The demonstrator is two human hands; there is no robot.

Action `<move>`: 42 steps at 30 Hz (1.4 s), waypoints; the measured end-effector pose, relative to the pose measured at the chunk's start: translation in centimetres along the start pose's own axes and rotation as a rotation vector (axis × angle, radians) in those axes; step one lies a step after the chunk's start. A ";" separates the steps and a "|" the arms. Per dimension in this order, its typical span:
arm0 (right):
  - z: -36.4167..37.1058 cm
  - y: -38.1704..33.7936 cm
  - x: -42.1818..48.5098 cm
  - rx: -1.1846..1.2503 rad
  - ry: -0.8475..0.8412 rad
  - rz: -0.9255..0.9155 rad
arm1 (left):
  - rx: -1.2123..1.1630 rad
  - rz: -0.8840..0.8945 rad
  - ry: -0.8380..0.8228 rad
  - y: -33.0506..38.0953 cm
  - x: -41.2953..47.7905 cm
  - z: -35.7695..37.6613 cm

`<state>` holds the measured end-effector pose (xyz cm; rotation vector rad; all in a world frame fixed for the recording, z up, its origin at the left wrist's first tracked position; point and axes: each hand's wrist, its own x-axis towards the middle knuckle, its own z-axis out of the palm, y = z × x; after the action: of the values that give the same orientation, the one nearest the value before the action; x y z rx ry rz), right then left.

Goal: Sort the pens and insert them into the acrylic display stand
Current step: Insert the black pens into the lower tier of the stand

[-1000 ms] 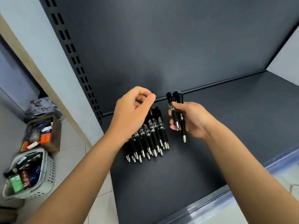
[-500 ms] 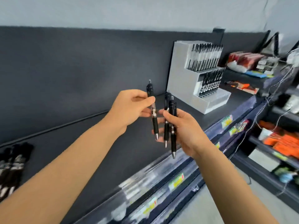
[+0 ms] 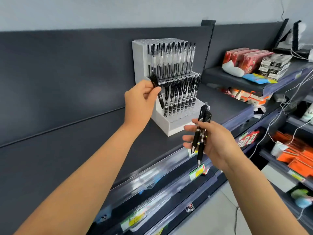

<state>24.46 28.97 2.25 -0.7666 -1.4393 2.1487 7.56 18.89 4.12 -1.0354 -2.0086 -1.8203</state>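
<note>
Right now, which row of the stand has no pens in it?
The lowest, front row of the stand: its holes show bare. The top row and the middle row behind it are lined with pens.

Matt dark metal shelf (image 3: 220,106); glossy black plastic pens (image 3: 200,133) (chrome-bright tips); frosted white acrylic stand (image 3: 167,123).

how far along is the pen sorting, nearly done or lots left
Well along. The stand's top row of clear pens looks full, and the middle row of black pens is filled except its left end. In hand: the left hand is angling one pen toward that gap, and the right hand holds a few spare pens. The front row's holes look empty.
</note>
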 end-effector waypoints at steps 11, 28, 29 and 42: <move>-2.9 -2.7 8.1 -0.045 -0.102 -0.046 | 0.474 -0.033 -0.231 -4.0 3.1 2.8; -5.3 -5.6 13.8 -0.072 -0.237 -0.066 | 0.642 -0.163 -0.291 -2.2 2.9 4.1; -5.2 -5.6 13.9 -0.076 -0.254 -0.064 | 0.657 -0.171 -0.272 -2.3 2.7 4.1; -5.7 -5.8 14.9 -0.099 -0.342 -0.059 | 0.611 0.014 -0.033 -0.2 3.2 4.7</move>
<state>17.42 44.37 2.88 -0.3939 -1.7245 2.2557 6.46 24.44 5.02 -0.8785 -2.3369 -1.0561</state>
